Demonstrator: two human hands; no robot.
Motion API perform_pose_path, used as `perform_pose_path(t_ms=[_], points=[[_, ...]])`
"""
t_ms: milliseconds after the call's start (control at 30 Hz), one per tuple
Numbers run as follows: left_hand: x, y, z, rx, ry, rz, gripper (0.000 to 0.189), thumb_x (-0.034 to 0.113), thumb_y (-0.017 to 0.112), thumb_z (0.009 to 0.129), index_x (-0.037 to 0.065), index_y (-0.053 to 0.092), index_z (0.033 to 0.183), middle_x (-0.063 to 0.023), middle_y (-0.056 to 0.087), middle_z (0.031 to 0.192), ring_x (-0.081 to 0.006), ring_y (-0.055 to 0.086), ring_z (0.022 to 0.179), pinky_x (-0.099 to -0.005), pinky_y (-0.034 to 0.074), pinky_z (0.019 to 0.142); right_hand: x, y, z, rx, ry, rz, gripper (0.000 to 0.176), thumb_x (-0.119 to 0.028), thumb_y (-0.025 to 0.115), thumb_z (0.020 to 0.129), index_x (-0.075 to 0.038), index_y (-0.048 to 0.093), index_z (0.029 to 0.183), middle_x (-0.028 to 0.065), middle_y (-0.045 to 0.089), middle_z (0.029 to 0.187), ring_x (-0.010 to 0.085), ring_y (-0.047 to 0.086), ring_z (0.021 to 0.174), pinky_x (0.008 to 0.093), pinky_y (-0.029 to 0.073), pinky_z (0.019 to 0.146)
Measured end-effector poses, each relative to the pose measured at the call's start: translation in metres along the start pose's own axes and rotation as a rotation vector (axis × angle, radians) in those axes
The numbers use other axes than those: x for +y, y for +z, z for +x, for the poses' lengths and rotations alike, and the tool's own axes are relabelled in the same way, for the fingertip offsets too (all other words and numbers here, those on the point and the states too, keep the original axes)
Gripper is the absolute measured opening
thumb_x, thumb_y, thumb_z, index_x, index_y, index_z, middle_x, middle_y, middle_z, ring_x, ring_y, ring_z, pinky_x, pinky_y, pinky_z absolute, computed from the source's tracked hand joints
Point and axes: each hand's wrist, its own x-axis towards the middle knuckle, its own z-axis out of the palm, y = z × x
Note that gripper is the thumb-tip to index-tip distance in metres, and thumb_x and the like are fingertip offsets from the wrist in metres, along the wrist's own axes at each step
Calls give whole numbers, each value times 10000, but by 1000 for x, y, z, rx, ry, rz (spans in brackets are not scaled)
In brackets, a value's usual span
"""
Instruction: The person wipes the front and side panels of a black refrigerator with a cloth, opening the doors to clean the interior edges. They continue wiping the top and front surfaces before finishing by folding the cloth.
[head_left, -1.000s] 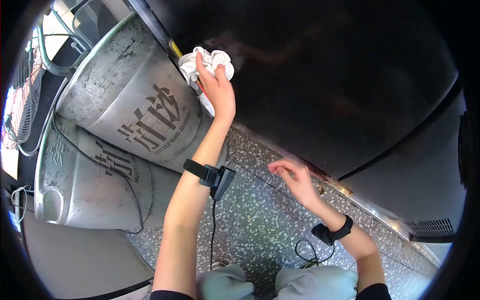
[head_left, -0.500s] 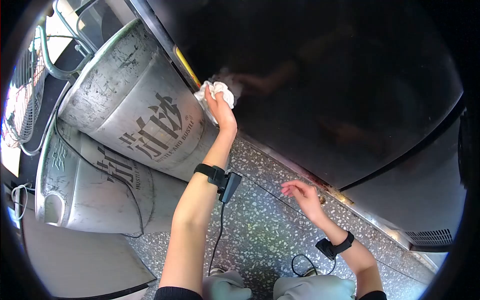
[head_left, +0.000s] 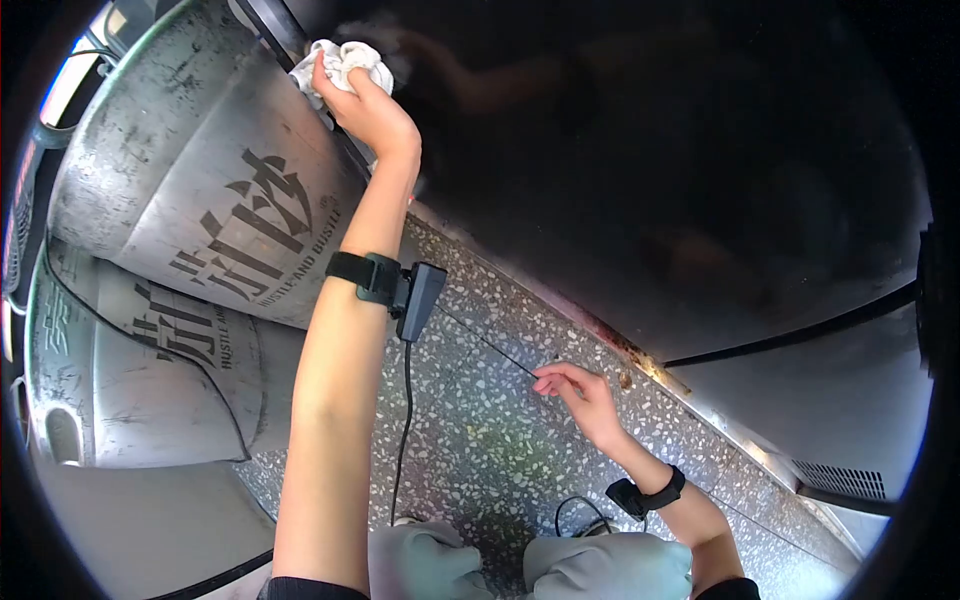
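My left hand [head_left: 375, 118] is closed around a crumpled white cloth [head_left: 350, 68]. The cloth touches the left edge of a large dark glossy panel [head_left: 640, 170], close to the rim side of a metal tub [head_left: 225, 200]. Over the speckled floor, my right hand [head_left: 582, 402] hangs with its fingers loosely bent and apart. Nothing shows in it. The panel's rusty lower edge [head_left: 620, 345] lies just beyond this hand, not touching it.
A second metal tub [head_left: 150, 390] with the same printed lettering stands below the first, with a black cable [head_left: 185, 355] across it. Both forearms wear strapped devices, the left one [head_left: 420, 300] trailing a cord. A vent grille [head_left: 840, 478] sits low at the right.
My left hand has slid the cloth up and left along the panel's edge. The view has shifted, so the tubs appear further left. My right hand stays low, much as before.
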Motion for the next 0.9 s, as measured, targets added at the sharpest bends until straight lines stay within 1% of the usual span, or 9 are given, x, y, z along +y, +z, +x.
perform_pose_path(t_ms=[167, 267, 300, 367, 467, 500, 633, 767, 900], points=[[-51, -27, -36, 21, -184, 69, 474, 176, 378, 844, 55, 363, 1302, -203, 440, 1270, -321, 464, 1127, -370, 357, 949, -3, -7, -8, 8, 25, -3, 208, -15, 431, 891, 11, 599, 1011, 89, 651, 848, 138, 619, 798, 269, 489, 744], [-98, -58, -83, -66, -348, 201, 504, 184, 368, 850, -1, 323, 1317, -229, 412, 1294, -350, 411, 1181, -371, 291, 1002, -7, -15, -14, 51, 45, 18, 211, -22, 422, 899, 11, 596, 1016, 85, 647, 847, 138, 615, 804, 269, 487, 748], [-117, -68, -102, -77, -463, 279, 490, 216, 386, 889, 24, 303, 1332, -142, 471, 1188, -235, 461, 1064, -332, 351, 927, -8, -19, -16, 62, 42, 17, 213, -21, 419, 901, 13, 595, 1016, 85, 646, 846, 139, 614, 806, 270, 486, 749], [-120, -80, -134, -150, -629, 343, 537, 254, 388, 873, 3, 287, 1337, -151, 448, 1238, -255, 443, 1114, -326, 323, 960, -7, -23, -22, 72, 39, 25, 216, -21, 413, 904, 18, 593, 1016, 85, 644, 844, 141, 612, 810, 270, 486, 750], [-97, -88, -155, -285, -623, 371, 561, 256, 383, 852, -29, 279, 1324, -292, 391, 1285, -390, 384, 1198, -393, 290, 995, 0, -26, -29, 78, 75, 21, 219, -13, 408, 903, 26, 591, 1015, 88, 646, 849, 144, 612, 816, 270, 484, 750], [-99, -88, -155, -285, -522, 369, 560, 240, 385, 853, -34, 262, 1326, -300, 385, 1285, -392, 378, 1202, -395, 289, 994, 4, -26, -31, 73, 83, 22, 219, -13, 407, 903, 29, 592, 1011, 93, 646, 865, 143, 612, 817, 268, 484, 750], [-124, -87, -134, -220, -431, 398, 532, 199, 392, 858, -35, 270, 1320, -304, 390, 1272, -383, 387, 1192, -384, 284, 1002, 2, -24, -36, 76, 102, -1, 223, -3, 404, 898, 28, 591, 1014, 92, 648, 858, 140, 614, 818, 270, 489, 758], [-177, -93, -93, -141, -426, 332, 500, 228, 416, 877, -14, 330, 1306, -243, 460, 1231, -353, 466, 1113, -381, 339, 967, -3, -28, -36, 99, 94, 0, 232, 7, 398, 888, 25, 590, 1019, 90, 649, 858, 143, 616, 828, 271, 486, 774], [-171, -80, -79, 62, -610, 280, 523, 290, 403, 836, 2, 363, 1271, -250, 482, 1199, -357, 490, 1078, -395, 371, 935, 3, -33, -42, 103, 131, 12, 243, 16, 398, 877, 22, 590, 1025, 93, 650, 866, 142, 614, 832, 270, 483, 775]])
